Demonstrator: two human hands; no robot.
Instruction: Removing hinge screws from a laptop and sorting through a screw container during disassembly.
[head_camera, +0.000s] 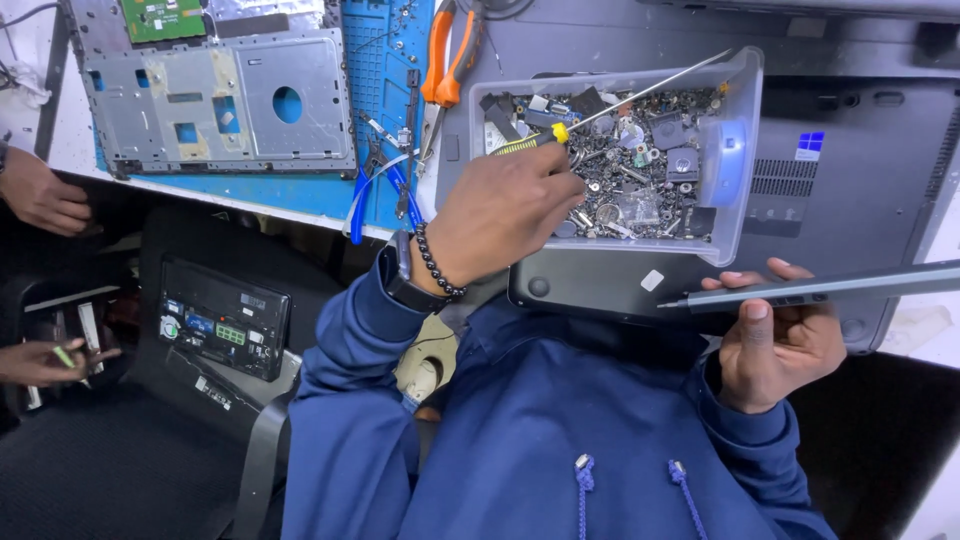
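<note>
My left hand (500, 210), with a bead bracelet and a watch on the wrist, reaches into a clear plastic box (745, 150) full of screws and small parts. It grips a screwdriver (640, 95) with a yellow and black handle, whose long shaft points up to the right over the box. My right hand (780, 345) holds the edge of a thin grey laptop panel (830, 285), thumb on top. The box rests on an overturned dark laptop base (860, 180).
A bare metal laptop chassis (220, 100) lies on a blue mat (385, 60), with orange-handled pliers (447, 60) and blue-handled pliers (375, 195) beside it. Another person's hands (40, 190) work at the far left. A black electronic unit (225, 320) sits below.
</note>
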